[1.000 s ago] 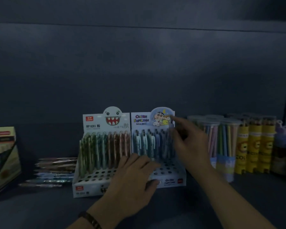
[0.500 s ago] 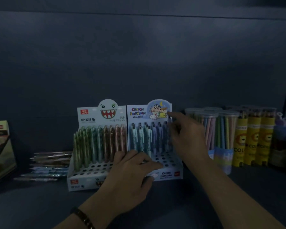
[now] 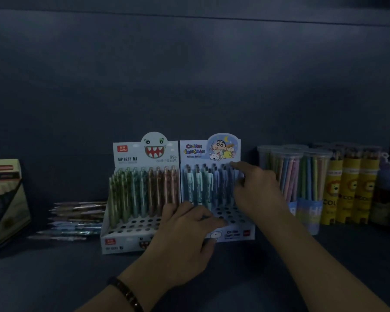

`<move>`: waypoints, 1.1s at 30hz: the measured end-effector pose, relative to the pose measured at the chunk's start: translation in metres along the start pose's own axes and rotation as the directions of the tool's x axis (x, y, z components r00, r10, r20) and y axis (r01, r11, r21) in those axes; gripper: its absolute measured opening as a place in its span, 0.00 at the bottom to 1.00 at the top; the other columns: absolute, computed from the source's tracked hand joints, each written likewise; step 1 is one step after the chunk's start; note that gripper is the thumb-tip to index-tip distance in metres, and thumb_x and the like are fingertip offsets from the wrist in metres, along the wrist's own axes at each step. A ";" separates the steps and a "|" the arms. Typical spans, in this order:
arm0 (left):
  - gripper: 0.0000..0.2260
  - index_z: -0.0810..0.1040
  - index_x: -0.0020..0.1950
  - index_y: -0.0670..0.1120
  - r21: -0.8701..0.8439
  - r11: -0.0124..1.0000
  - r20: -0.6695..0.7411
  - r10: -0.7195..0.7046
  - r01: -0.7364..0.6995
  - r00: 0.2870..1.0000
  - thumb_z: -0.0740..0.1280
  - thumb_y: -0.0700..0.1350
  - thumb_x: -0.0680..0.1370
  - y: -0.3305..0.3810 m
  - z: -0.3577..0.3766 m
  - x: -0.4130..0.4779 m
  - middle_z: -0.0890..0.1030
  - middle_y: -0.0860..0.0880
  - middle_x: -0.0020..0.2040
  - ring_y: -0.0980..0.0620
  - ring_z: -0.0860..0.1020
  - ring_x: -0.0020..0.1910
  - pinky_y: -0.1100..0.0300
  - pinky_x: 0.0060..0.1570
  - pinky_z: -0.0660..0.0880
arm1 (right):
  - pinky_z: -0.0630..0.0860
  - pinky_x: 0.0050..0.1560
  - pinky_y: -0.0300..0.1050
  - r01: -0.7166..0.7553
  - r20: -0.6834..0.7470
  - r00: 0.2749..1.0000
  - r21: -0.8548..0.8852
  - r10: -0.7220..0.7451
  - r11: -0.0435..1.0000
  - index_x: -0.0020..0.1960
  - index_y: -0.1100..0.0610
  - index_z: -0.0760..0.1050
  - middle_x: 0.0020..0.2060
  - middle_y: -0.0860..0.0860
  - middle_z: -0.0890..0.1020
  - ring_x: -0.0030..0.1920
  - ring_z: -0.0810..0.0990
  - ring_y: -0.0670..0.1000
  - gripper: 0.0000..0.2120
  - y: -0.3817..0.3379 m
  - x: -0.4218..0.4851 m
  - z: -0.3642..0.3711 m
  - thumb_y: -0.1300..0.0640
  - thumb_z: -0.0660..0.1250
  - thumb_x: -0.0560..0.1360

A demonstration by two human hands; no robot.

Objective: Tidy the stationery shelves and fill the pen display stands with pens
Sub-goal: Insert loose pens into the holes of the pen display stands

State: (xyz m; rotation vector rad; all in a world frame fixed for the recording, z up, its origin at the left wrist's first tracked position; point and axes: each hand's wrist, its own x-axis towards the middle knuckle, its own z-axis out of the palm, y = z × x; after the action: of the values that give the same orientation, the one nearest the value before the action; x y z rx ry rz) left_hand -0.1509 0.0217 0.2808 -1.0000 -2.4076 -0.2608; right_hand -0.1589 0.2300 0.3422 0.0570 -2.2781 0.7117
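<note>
Two cardboard pen display stands sit side by side on the dim shelf. The monster-face stand (image 3: 131, 154) holds green, teal and brown pens (image 3: 144, 190) in its back rows. The cartoon-boy stand (image 3: 195, 149) holds pale blue pens (image 3: 203, 185). Both have bare holes in front. My left hand (image 3: 182, 239) rests across the front of both stands, fingers over the holes, thumb on the right stand's front panel. My right hand (image 3: 254, 190) reaches the right stand's back right corner, its index fingertip on a pen top.
Loose pens (image 3: 77, 217) lie stacked flat left of the stands. A slanted box (image 3: 5, 199) stands at the far left. Clear tubs of pastel pencils (image 3: 297, 174) and yellow lion tubes (image 3: 351, 188) crowd the right. The shelf's back wall is close behind.
My right index finger has dropped from the cartoon header card to the tops of the rightmost pens. My left hand has stayed on the stands' front.
</note>
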 end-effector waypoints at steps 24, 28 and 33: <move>0.07 0.77 0.54 0.60 0.121 0.985 -0.281 -0.085 0.123 0.956 0.67 0.51 0.77 -0.151 -0.081 -0.105 0.75 0.62 0.50 0.56 0.76 0.49 0.53 0.49 0.66 | 0.76 0.32 0.45 0.147 0.008 0.987 0.355 -0.160 0.923 0.48 0.47 0.77 0.32 0.44 0.79 0.32 0.79 0.43 0.05 -0.127 -0.052 0.070 0.54 0.65 0.83; 0.13 0.76 0.53 0.62 0.077 0.957 -0.231 -0.255 0.279 0.939 0.73 0.48 0.73 -0.192 -0.081 -0.135 0.76 0.64 0.53 0.55 0.77 0.53 0.53 0.51 0.66 | 0.80 0.38 0.55 0.108 0.064 0.988 0.359 -0.139 0.927 0.45 0.47 0.75 0.33 0.47 0.80 0.33 0.79 0.45 0.07 -0.151 -0.047 0.106 0.52 0.64 0.82; 0.13 0.81 0.56 0.64 -0.019 0.917 -0.131 -0.397 0.398 0.909 0.72 0.51 0.73 -0.206 -0.069 -0.149 0.77 0.67 0.62 0.53 0.74 0.59 0.48 0.55 0.67 | 0.72 0.31 0.47 0.192 0.081 0.971 0.300 -0.226 0.934 0.45 0.47 0.76 0.30 0.45 0.77 0.31 0.76 0.46 0.08 -0.152 -0.062 0.122 0.53 0.66 0.83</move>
State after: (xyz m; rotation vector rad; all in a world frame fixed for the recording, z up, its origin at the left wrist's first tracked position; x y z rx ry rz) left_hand -0.1812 -0.2397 0.2650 -0.4591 -2.4659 -0.4449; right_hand -0.1550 0.0290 0.3031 0.4848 -2.2133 0.9433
